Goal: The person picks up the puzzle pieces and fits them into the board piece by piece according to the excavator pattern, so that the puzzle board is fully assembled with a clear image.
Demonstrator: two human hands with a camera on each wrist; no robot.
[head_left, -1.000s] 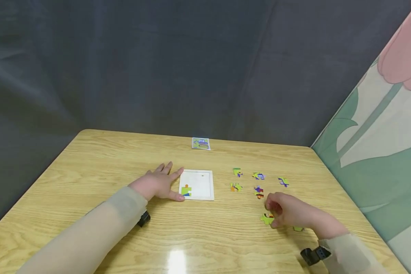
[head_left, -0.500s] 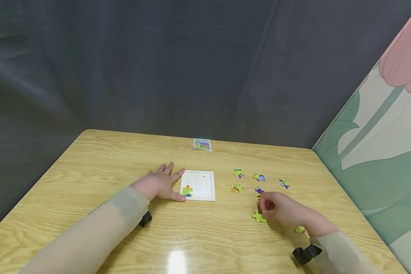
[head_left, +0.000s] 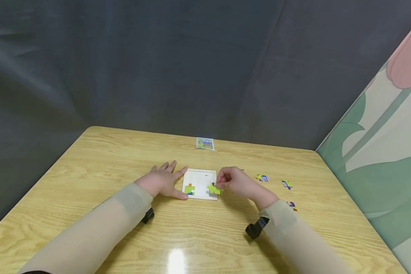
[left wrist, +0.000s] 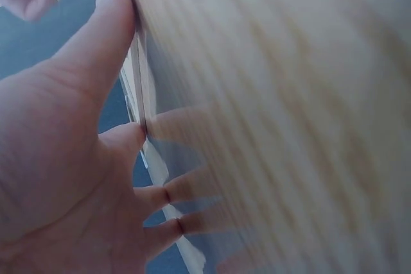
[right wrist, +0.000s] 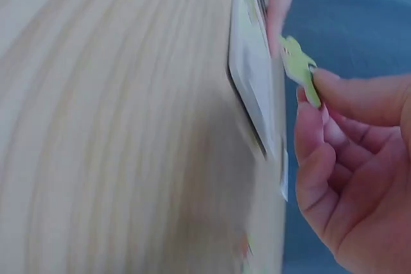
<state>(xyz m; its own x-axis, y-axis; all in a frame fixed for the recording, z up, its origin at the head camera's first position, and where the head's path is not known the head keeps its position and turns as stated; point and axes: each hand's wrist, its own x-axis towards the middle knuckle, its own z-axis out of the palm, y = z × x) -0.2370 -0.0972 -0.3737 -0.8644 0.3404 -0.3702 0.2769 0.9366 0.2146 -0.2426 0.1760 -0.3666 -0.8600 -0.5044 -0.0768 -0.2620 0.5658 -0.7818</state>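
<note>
Puzzle piece (head_left: 212, 189), bright green, is pinched near its right end between the thumb and fingertips of the right hand (head_left: 235, 181), the gap closed to the thickness of the piece. Holding one end like this suits placing, since the rest of the outline is free. It is over the near right part of the white tray (head_left: 199, 179); blur in the right wrist view makes the clearance hard to judge, but it looks raised and tilted. Levelling it first, squaring it to the rim, then pressing down softly should work better than forcing it. Across the tray, the left hand (head_left: 162, 182) lies with fingers spread, gripping nothing, thumb and forefinger against the left rim: a sound brace, provided it doesn't shove. Another green piece (head_left: 189, 190) lies in the near left corner and could guide alignment. Farther out, the picture card (head_left: 205, 144) seems worth a glance for orientation; loose pieces (head_left: 262, 177) lie to the right.
</note>
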